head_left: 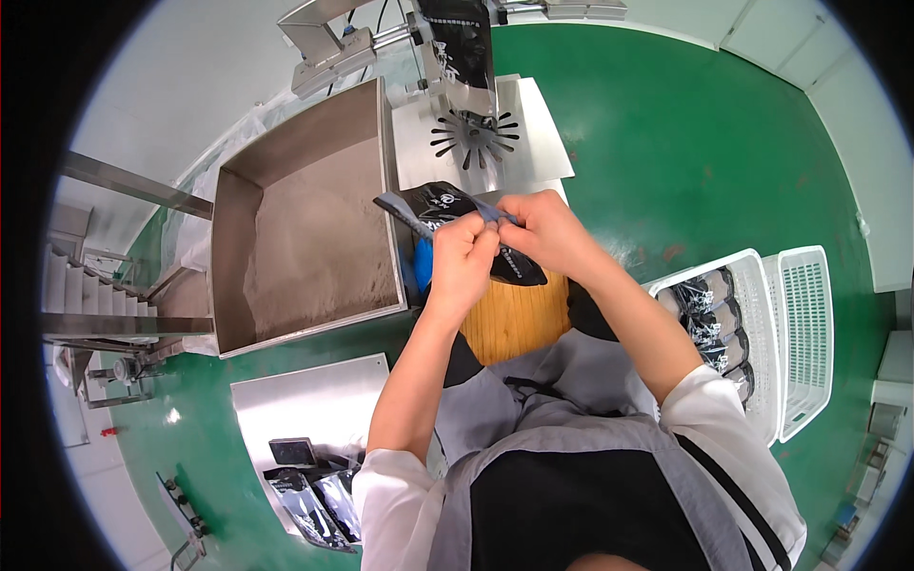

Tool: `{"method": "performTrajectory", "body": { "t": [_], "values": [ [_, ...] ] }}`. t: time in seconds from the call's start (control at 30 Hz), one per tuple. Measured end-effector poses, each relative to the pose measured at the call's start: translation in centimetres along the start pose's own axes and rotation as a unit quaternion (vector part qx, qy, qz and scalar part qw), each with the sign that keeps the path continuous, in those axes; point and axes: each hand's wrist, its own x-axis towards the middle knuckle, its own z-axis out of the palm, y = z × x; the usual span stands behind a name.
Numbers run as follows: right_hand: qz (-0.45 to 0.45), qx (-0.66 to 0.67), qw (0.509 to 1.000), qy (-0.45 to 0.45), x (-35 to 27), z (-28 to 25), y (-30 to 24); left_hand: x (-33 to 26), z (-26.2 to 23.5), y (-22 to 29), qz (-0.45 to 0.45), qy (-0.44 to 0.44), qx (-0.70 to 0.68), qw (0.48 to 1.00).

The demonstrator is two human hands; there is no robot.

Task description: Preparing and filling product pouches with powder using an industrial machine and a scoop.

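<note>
Head view. Both bare hands meet near the centre of the frame, over one black pouch with pale markings [522, 269]. The left hand [463, 255] has its fingers curled, thumb and forefinger pinching the pouch's edge. The right hand [549, 228] comes in from the right, also pinching the edge; its fingertips sit just beside those of the left. Part of the pouch shows above the hands, part below; a greyish edge strip sticks out to upper left. Whether the mouth is sealed: cannot tell.

Below the pouch, at centre: wooden surface [514, 322], between the person's knees. Blue item [423, 266] just left of the left hand, mostly hidden.

Left of centre: deep metal bin [387, 143] containing grey-brown powder [319, 243], heaped unevenly. Upper centre: metal machine [333, 62] with another black pouch hanging upright [461, 48], above a metal plate [543, 128] bearing a radial pattern of dark slots.

Right: white basket [768, 381] holding a row of dark pouches [706, 328]; second white basket [805, 333] touching its outer side. Lower left: metal sheet [309, 395] carrying a small dark rectangular object [291, 451] and flat black-and-silver pouches [309, 511]. Floor [666, 124] green.
</note>
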Motion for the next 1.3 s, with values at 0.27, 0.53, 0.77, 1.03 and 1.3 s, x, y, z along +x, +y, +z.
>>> {"method": "performTrajectory", "body": {
  "t": [0.27,0.53,0.77,1.03,1.3],
  "values": [
    [0.099,-0.095,0.978,0.157,0.2,-2.7,1.3,-0.6,-0.4,1.4,0.055,0.007,0.042,0.998],
    [-0.259,-0.336,0.896,-0.129,-3.8,-3.4,-1.3,1.1,-0.6,2.9,0.015,-0.087,0.034,0.995],
    [0.038,0.073,0.996,0.041,-0.5,0.6,1.8,-4.0,6.7,7.9,0.253,-0.163,0.273,0.914],
    [-0.119,-0.276,0.946,0.122,0.0,4.6,0.2,-9.3,8.6,9.1,0.291,-0.234,0.199,0.906],
    [-0.08,-0.195,0.977,0.033,0.0,4.8,2.2,-10.6,8.8,9.3,0.299,-0.254,0.125,0.911]
  ]
}}
